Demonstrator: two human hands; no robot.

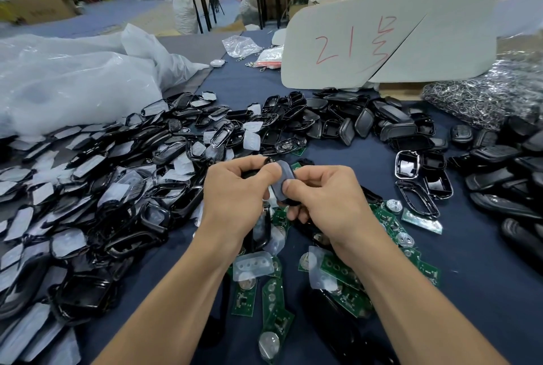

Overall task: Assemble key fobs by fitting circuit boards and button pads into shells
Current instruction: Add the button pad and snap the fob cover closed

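My left hand (235,191) and my right hand (320,194) meet above the middle of the table and hold one key fob shell (282,178) between them. The shell is black with a grey film or pad on its face. My left thumb lies on its upper end, my right thumb presses its lower part. A bit of green board (296,167) shows behind it. Loose green circuit boards (340,272) and clear button pads (255,265) lie under my wrists. A heap of black shell frames (123,188) covers the left side.
More black shell halves (367,122) are piled at the back and right. White plastic bags (73,85) sit at the far left. A white board with red writing (382,29) stands behind, with a bag of metal rings (484,94) to its right.
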